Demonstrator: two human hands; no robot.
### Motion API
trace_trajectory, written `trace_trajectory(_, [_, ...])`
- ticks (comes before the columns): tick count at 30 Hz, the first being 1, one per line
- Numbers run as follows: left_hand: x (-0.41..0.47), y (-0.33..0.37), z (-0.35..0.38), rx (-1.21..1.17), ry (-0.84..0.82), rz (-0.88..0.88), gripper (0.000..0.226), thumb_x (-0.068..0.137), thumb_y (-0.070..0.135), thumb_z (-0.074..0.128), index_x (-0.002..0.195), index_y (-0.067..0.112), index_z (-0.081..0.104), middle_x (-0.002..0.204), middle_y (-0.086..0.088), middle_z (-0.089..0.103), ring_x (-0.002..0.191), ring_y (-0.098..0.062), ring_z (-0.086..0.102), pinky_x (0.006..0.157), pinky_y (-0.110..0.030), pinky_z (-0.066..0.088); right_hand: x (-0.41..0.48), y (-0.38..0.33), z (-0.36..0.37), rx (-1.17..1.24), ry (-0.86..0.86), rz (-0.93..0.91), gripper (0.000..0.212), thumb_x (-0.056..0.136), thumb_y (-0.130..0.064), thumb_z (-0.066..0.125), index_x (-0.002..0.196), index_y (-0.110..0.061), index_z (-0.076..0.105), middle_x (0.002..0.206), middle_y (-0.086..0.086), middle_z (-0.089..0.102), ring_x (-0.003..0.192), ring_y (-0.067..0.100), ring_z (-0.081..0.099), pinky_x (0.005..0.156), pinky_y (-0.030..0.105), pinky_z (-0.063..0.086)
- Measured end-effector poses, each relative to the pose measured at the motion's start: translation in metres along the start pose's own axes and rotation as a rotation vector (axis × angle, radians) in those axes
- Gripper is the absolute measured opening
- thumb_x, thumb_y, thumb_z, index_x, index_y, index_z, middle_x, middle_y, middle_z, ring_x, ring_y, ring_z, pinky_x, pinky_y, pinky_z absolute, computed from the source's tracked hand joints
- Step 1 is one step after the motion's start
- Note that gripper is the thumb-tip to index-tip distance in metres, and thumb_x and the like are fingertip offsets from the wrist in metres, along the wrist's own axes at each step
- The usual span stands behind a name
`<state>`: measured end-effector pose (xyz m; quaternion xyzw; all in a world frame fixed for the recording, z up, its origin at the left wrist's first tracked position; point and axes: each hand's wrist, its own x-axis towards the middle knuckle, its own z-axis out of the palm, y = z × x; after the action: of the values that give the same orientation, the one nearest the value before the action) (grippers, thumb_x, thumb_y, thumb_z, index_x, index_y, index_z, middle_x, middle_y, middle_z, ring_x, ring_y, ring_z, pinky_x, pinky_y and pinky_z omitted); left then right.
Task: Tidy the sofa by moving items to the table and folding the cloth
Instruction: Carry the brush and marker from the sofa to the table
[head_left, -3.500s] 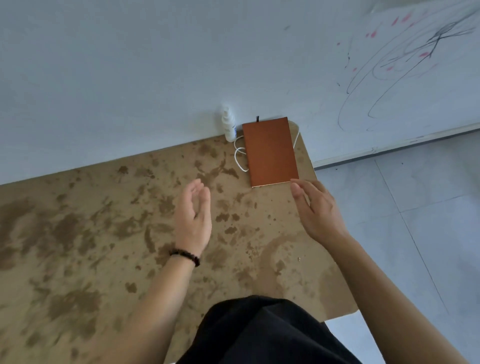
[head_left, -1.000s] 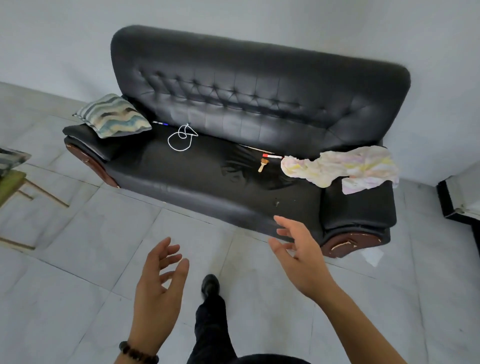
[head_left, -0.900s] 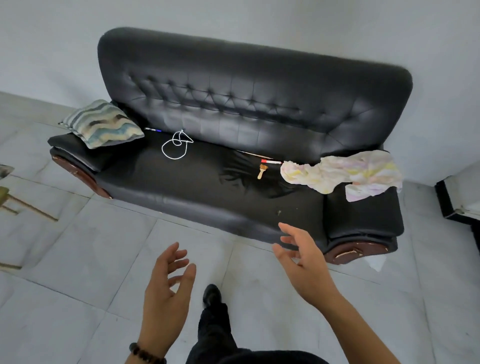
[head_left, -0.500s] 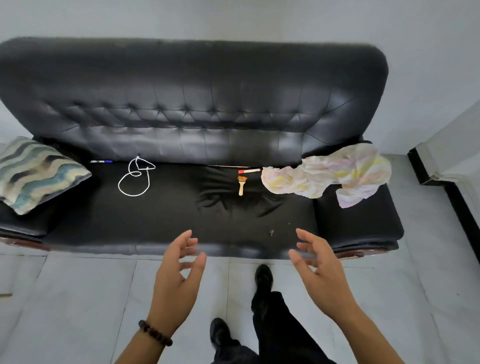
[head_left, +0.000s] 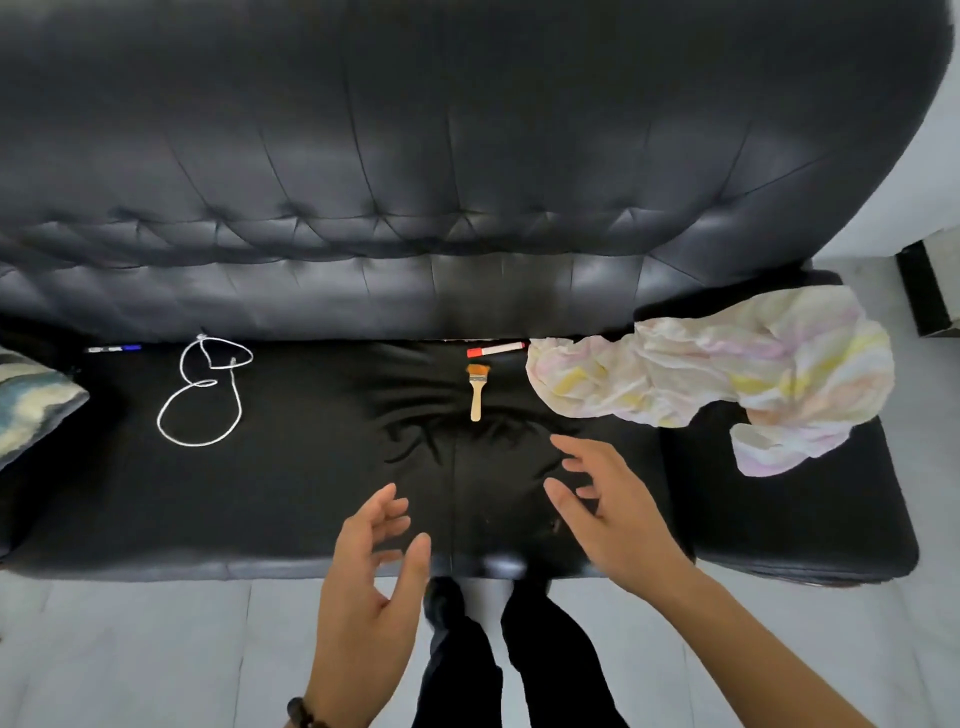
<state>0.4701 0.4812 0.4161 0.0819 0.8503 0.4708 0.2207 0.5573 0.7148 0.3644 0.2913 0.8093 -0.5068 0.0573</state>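
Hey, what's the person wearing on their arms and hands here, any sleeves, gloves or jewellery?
No sleeves show. The left hand and right hand are ungloved, with no rings that I can make out. A dark beaded bracelet circles the left wrist.

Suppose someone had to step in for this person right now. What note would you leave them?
Left hand and right hand: both open and empty, hovering over the sofa near its front edge; the right one is nearer the brush.
On the seat: brush mid-seat, red marker just behind it by the backrest, white cord and blue pen to the left. Crumpled cloth lies over the right armrest end.
Done: nothing visible; the table is out of view.
Left: carry the small items to the table, fold the cloth.
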Motion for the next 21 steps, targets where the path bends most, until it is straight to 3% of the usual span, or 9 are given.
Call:
trace_trajectory(5, [0.082,-0.072,0.046,-0.017,-0.056,-0.109,0.046,0.084,0.031,0.062,0.127,0.039,0.05,0.116,0.026,0.06,0.111,0.002,0.059,0.084,-0.007,0.046,0.084,0.064,0.05,-0.039,-0.016,0.063,0.042,0.098,-0.04,0.055,0.138,-0.047,0.044,0.127,-0.034,0.043,0.121,-0.011,0.047,0.087,0.017,0.047])
trace_trajectory(8, [0.143,-0.138,0.093,-0.018,-0.069,-0.157,0.042,0.089,0.025,0.065,0.126,0.038,0.049,0.116,0.02,0.06,0.111,0.002,0.057,0.088,-0.018,0.05,0.141,0.118,0.094,-0.066,-0.028,0.098,0.042,0.1,-0.037,0.053,0.141,-0.04,0.044,0.129,-0.025,0.045,0.119,-0.007,0.049,0.094,0.025,0.05])
trace_trajectory(12, [0.234,-0.207,0.157,0.06,-0.068,-0.064,0.048,0.092,0.019,0.064,0.136,0.023,0.047,0.122,0.008,0.055,0.111,-0.004,0.056,0.09,-0.028,0.051,0.231,0.174,0.138,-0.222,-0.099,0.056,0.044,0.101,-0.029,0.053,0.145,-0.028,0.045,0.138,-0.009,0.048,0.119,0.009,0.054,0.102,0.035,0.048])
trace_trajectory(15, [0.296,-0.253,0.208,0.156,-0.068,0.0,0.048,0.092,0.022,0.063,0.137,0.018,0.047,0.128,0.001,0.053,0.112,-0.009,0.056,0.091,-0.035,0.052,0.301,0.209,0.158,-0.407,-0.057,0.004,0.044,0.102,-0.025,0.05,0.146,-0.021,0.045,0.142,0.004,0.051,0.131,0.021,0.047,0.109,0.034,0.039])
trace_trajectory(18, [0.337,-0.297,0.249,0.322,-0.106,0.066,0.052,0.093,0.032,0.059,0.141,0.018,0.044,0.136,-0.002,0.048,0.118,-0.017,0.055,0.092,-0.033,0.051,0.361,0.233,0.172,-0.525,0.04,-0.021,0.044,0.101,-0.019,0.049,0.145,-0.017,0.046,0.144,0.01,0.049,0.136,0.027,0.041,0.112,0.037,0.036])
trace_trajectory(21, [0.343,-0.339,0.27,0.387,-0.167,0.024,0.053,0.094,0.035,0.058,0.142,0.016,0.045,0.14,-0.004,0.048,0.124,-0.02,0.051,0.098,-0.033,0.045,0.406,0.251,0.183,-0.726,0.02,-0.075,0.056,0.099,-0.017,0.049,0.153,-0.013,0.033,0.155,0.013,0.034,0.144,0.032,0.028,0.117,0.044,0.03])
